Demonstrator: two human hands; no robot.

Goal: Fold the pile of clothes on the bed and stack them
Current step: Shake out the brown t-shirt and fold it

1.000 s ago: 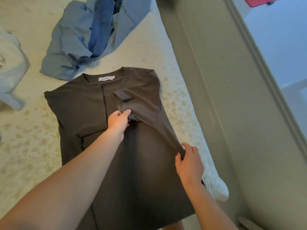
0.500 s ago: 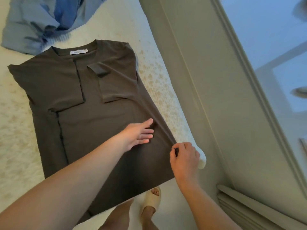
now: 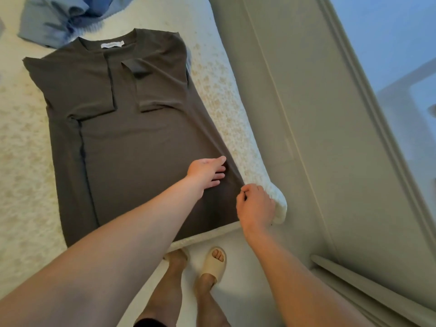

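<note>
A dark brown T-shirt [image 3: 132,138] lies flat on the cream bed [image 3: 23,161], collar away from me, both sleeves and side panels folded inward. My left hand [image 3: 207,171] lies flat on the shirt's lower right part with straight fingers. Just to its right, my right hand [image 3: 254,206] pinches the shirt's right side edge near the hem, by the bed's corner. A crumpled blue garment [image 3: 59,20] lies past the collar at the top left.
The bed's corner [image 3: 278,204] is right beside my right hand. A grey-green wall [image 3: 283,90] with a skirting board runs along the right. My feet in beige slippers [image 3: 212,263] stand on the floor at the bed's near edge.
My left hand slid from the folded sleeve down to the shirt's lower right and flattened there. My right hand kept its pinch on the side edge, now lower towards the hem.
</note>
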